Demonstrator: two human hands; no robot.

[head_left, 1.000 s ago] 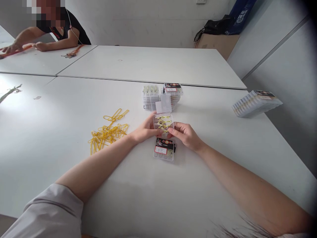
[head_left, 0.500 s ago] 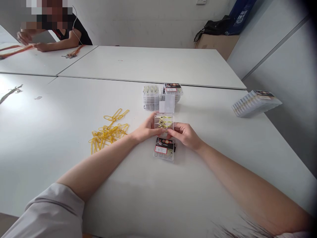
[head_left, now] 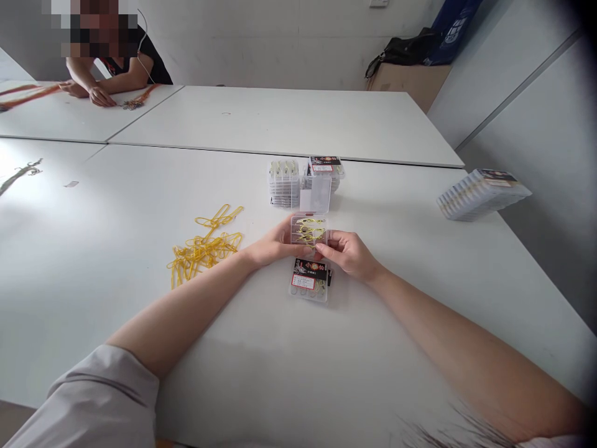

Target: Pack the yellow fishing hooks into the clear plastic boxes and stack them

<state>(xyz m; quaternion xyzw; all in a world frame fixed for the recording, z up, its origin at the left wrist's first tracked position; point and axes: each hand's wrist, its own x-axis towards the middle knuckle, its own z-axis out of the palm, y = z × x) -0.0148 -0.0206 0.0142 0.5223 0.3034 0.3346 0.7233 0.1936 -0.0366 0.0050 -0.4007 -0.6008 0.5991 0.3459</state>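
Between my hands is a small clear plastic box (head_left: 310,229) with its lid (head_left: 317,193) raised at the far side. Several yellow-green corded pieces, which look like rigged fishing hooks, lie in its compartments. My left hand (head_left: 278,241) grips the box's left side, fingers behind and thumb along the near edge. My right hand (head_left: 349,252) holds the right near corner, its thumb at the lowest compartment. Just below lies a closed box (head_left: 308,283) with a black, red and white label. Behind the raised lid stand a left stack of boxes (head_left: 283,186) and a right labelled stack (head_left: 326,165).
Loose yellow cord loops (head_left: 205,252) lie left of my forearm. A tilted stack of boxes (head_left: 482,194) stands at the table's right edge. Across the table (head_left: 280,121), another person (head_left: 149,62) handles orange cords (head_left: 35,94). A grey strand bundle (head_left: 21,174) lies far left.
My left thumb has drawn back toward the box's near edge, and the lid has shifted slightly. The other person's hand has moved right, down to the orange bundle's end.
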